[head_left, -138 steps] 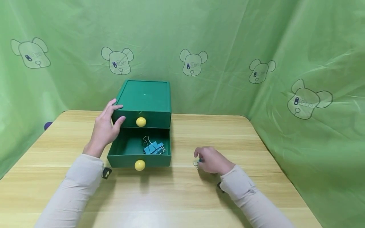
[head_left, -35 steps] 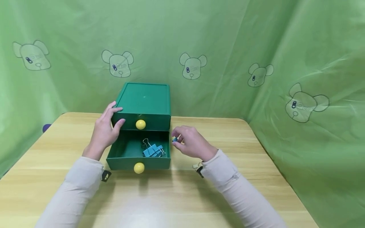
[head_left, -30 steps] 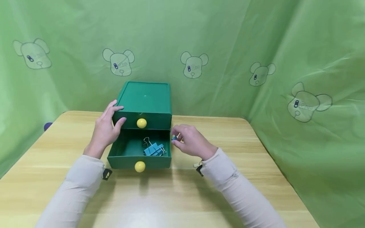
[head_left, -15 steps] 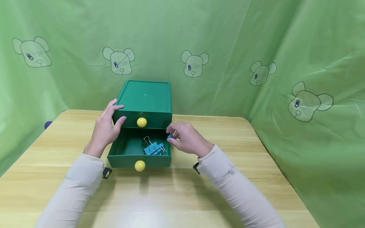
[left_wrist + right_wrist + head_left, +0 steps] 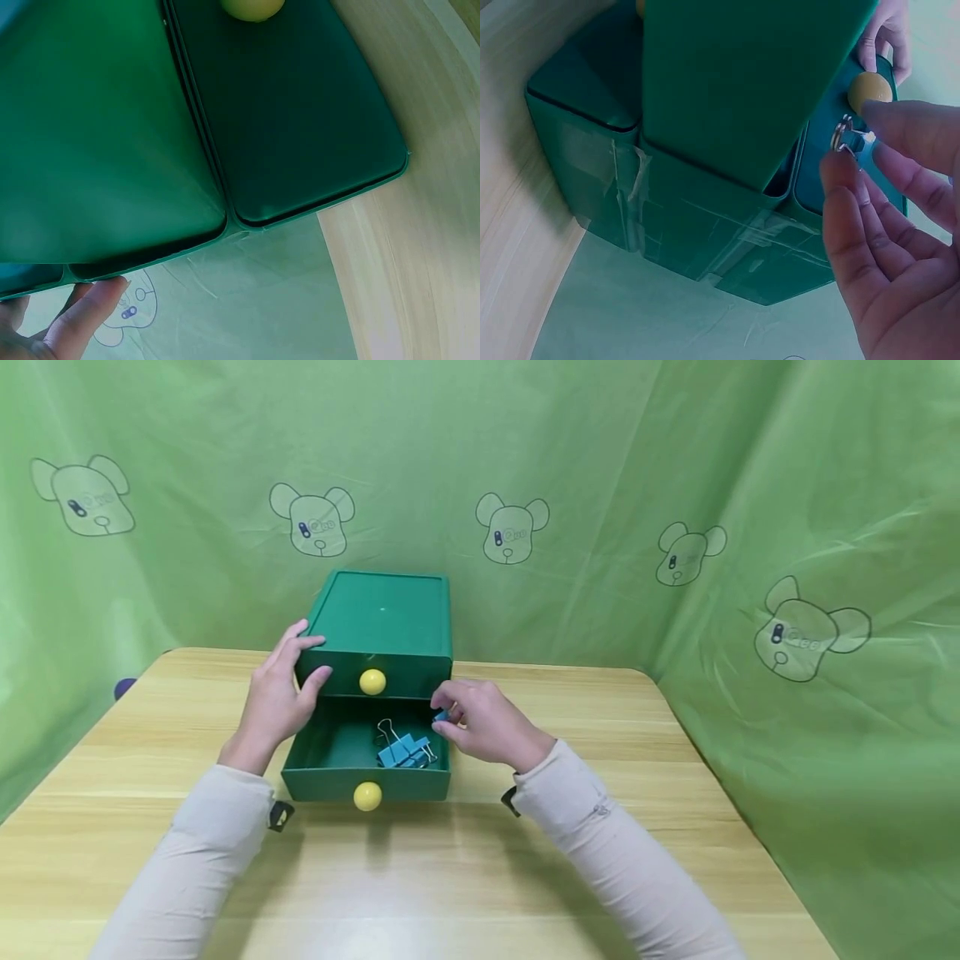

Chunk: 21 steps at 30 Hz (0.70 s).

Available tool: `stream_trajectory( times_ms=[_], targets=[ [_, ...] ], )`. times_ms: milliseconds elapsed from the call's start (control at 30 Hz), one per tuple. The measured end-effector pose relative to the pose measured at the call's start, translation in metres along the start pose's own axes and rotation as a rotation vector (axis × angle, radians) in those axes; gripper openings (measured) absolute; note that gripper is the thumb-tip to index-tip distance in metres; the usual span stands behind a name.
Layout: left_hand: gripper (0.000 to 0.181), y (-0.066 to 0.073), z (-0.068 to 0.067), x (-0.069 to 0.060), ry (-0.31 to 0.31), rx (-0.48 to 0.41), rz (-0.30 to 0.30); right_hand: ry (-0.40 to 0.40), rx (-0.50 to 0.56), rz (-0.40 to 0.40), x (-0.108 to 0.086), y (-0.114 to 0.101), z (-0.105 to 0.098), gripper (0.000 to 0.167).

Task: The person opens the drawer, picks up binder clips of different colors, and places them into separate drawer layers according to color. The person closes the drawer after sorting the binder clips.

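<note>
My left hand [image 5: 276, 702] rests on the left top corner of a green drawer box [image 5: 382, 614], its fingers along the side and its thumb at the front. A drawer [image 5: 330, 785] with a yellow knob is pulled out, and blue binder clips [image 5: 402, 750] lie in its right part. Over that drawer's right wall, my right hand [image 5: 491, 722] pinches a small blue binder clip [image 5: 441, 717] between thumb and fingertips. The right wrist view shows the metal handles of this binder clip [image 5: 847, 139] in front of the upper drawer's yellow knob [image 5: 870, 91].
The box stands toward the back of a wooden table [image 5: 390, 877]. Below the pulled-out drawer, the left wrist view shows another, closed drawer [image 5: 307, 112]. A green curtain [image 5: 585, 460] with bear faces surrounds the table. A purple round thing [image 5: 124, 688] shows at the left edge.
My right hand has come left from the table to the drawer, carrying the small binder clip. The pale object seen on the table earlier is out of sight. My left hand stays put.
</note>
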State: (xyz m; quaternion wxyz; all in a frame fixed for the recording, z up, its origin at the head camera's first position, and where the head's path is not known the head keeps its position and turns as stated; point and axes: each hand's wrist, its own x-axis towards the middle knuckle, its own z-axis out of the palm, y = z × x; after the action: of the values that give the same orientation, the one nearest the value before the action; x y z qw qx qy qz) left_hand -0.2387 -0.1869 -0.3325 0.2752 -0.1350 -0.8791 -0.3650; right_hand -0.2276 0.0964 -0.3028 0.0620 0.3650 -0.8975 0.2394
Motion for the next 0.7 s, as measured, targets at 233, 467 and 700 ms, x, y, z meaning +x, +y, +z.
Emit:
stream_trajectory(
  times_ms=[233,467,700],
  targets=[
    [0.04,-0.002,0.001,-0.001,0.001,0.003,-0.005,0.01,0.019,-0.01,0.002,-0.001,0.003,0.019],
    [0.04,-0.002,0.001,-0.002,0.002,0.004,-0.004,0.059,0.103,-0.006,0.002,0.004,0.006,0.018],
    [0.052,-0.007,0.001,-0.004,-0.054,-0.088,-0.079,0.337,0.344,0.069,-0.002,0.023,0.015,0.019]
  ],
)
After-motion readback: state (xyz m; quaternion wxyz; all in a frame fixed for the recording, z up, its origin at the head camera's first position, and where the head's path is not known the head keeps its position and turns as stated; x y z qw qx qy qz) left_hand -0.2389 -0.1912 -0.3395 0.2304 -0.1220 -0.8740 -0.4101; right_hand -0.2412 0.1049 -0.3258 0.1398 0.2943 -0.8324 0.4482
